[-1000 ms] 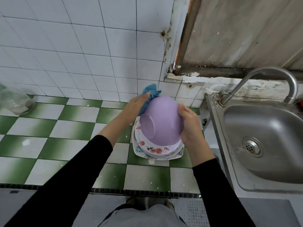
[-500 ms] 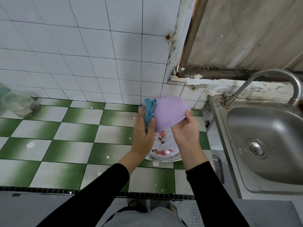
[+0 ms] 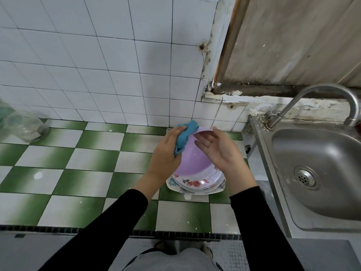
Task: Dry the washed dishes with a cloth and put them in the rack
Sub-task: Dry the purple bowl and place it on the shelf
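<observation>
Purple plastic bowl [image 3: 192, 159] up on edge over the stack of floral plates [image 3: 197, 185] on the green-and-white tiled table [image 3: 78, 173]; touching the stack or just above it, impossible to tell. Left hand [image 3: 166, 155] wrapped round the blue cloth [image 3: 185, 133], fingers [image 3: 180, 128] curled and pressing it against the bowl's rim. Right hand [image 3: 220, 153] flat and spread, fingers [image 3: 203, 136] straight, only propping the bowl's inner side, gripping nothing. Likely weak spot: wet, slick plastic steadied by one cloth-padded pinch and an open palm. Could slip sideways on the next wipe, drop onto the plates, chip or shift them, or skid toward the steel sink [image 3: 316, 173] nearby. No rack in view, so a carry yet to come with a possibly damp bowl.
</observation>
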Demonstrator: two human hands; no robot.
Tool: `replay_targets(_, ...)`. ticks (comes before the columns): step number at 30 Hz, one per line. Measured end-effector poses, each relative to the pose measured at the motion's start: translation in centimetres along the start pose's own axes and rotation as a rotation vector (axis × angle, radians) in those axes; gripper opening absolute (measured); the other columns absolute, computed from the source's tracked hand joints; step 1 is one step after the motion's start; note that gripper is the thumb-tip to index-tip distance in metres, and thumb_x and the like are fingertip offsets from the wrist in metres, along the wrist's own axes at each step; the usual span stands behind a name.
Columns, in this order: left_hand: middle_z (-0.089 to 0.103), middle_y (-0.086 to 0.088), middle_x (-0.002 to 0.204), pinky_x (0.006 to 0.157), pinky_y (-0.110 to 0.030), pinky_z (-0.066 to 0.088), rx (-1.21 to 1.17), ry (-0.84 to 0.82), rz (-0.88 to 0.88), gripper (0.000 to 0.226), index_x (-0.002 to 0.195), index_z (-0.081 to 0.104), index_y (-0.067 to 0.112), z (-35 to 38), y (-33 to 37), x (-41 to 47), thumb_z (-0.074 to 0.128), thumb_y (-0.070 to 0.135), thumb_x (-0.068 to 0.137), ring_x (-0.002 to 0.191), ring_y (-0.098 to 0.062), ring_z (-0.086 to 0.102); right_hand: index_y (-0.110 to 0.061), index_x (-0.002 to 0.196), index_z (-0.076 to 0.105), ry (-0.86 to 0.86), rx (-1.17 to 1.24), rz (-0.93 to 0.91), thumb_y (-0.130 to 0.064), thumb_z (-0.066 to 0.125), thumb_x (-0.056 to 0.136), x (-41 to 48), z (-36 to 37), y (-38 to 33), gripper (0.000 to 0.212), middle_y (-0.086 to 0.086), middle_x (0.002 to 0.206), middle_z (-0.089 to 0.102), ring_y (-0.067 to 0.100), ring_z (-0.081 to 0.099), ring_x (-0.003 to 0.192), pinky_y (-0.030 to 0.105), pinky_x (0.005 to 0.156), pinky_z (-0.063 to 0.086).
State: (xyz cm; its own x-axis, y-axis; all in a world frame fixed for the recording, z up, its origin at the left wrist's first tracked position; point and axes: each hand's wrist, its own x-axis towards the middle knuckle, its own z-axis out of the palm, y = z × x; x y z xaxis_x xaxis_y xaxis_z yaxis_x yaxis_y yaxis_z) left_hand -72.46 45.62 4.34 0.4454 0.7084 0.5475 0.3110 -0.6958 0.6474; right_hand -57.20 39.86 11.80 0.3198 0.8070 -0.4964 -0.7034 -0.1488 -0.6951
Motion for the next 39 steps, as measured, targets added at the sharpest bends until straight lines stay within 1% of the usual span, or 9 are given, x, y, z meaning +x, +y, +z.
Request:
replay_targets(4,0.065,0.001,0.102,0.07,-0.013,0.049,-0.16,0.183,-0.247,0.036,0.125,0.057,0.009,-0.4,0.1,0.4,0.063,0.004,0.09,0.08,-0.005,0.059,-0.01,0.091,0.059,0.242,-0.314,-0.231,-0.025,0.046,0.106,-0.4,-2.7,0.0,0.025,0.007,0.083,0.072,0.02,0.066,0.072,0.031,0.071,0.055)
replay_targets(7,0.065,0.008,0.09,0.07,-0.019,0.052,-0.382,0.326,-0.565,0.025,0.108,0.058,0.028,-0.7,0.3,0.8,0.067,0.012,0.091,0.076,0.001,0.06,-0.012,0.096,0.056,0.423,-0.372,-0.375,-0.033,0.049,0.104,-0.5,-5.3,0.8,0.024,0.003,0.083,0.064,0.017,0.059,0.073,0.029,0.064,0.051)
replay_targets(12,0.063,0.006,0.088,0.068,-0.021,0.054,-0.697,0.393,-0.844,0.03,0.096,0.057,0.031,-0.2,1.2,1.6,0.063,0.002,0.091,0.076,-0.006,0.061,-0.023,0.136,0.055,0.0,-0.035,0.135,-0.077,0.046,0.087,0.9,-6.6,3.8,0.074,0.018,0.136,0.057,0.043,0.057,0.12,0.062,0.098,0.049)
replay_targets(16,0.065,0.004,0.097,0.077,-0.03,0.056,-0.714,0.283,-0.839,0.029,0.106,0.058,0.03,0.5,1.3,1.1,0.066,0.007,0.09,0.087,-0.013,0.063,-0.024,0.136,0.06,-0.389,0.298,0.258,-0.079,0.038,0.089,0.7,-5.6,4.9,0.076,0.019,0.14,0.057,0.051,0.054,0.12,0.07,0.096,0.039)
replay_targets(22,0.066,0.005,0.086,0.067,-0.021,0.056,-0.716,0.213,-0.839,0.012,0.105,0.059,0.023,-0.4,1.7,1.2,0.061,0.028,0.095,0.076,-0.008,0.065,-0.036,0.154,0.034,-0.423,0.369,0.275,-0.077,0.049,0.085,1.4,-6.1,4.9,0.082,0.012,0.164,0.024,0.044,0.021,0.148,0.068,0.117,0.015)
replay_targets(26,0.061,0.003,0.089,0.063,-0.008,0.047,-0.393,0.377,-0.59,0.026,0.12,0.056,0.007,-0.2,3.2,1.2,0.057,0.019,0.097,0.075,0.001,0.06,-0.033,0.15,0.043,-0.431,0.358,0.263,-0.077,0.052,0.083,2.1,-6.3,5.1,0.081,0.014,0.161,0.032,0.046,0.03,0.145,0.07,0.114,0.02)
replay_targets(29,0.064,-0.005,0.107,0.067,-0.009,0.047,-0.189,0.121,-0.363,0.041,0.137,0.049,0.005,0.8,3.3,1.0,0.057,0.013,0.097,0.084,-0.009,0.063,-0.022,0.14,0.057,-0.383,0.316,0.271,-0.081,0.046,0.083,1.8,-5.4,6.0,0.083,0.018,0.144,0.053,0.045,0.051,0.127,0.072,0.114,0.018)
replay_targets(33,0.051,0.0,0.142,0.099,-0.018,0.039,-0.062,-0.231,-0.448,0.055,0.148,0.037,0.021,2.6,3.7,1.6,0.054,0.013,0.096,0.124,-0.019,0.052,-0.018,0.122,0.073,-0.347,0.2,0.245,-0.076,0.059,0.074,1.2,-3.9,5.9,0.076,0.016,0.132,0.065,0.039,0.064,0.116,0.064,0.101,0.045)
replay_targets(39,0.069,-0.009,0.111,0.09,-0.034,0.05,-0.376,-0.473,-0.673,0.026,0.118,0.064,0.014,2.4,6.4,2.2,0.057,0.028,0.097,0.099,-0.024,0.066,-0.024,0.14,0.057,-0.207,0.219,0.271,-0.084,0.053,0.075,1.5,-3.2,6.7,0.088,0.016,0.137,0.061,0.04,0.056,0.127,0.062,0.096,0.049)
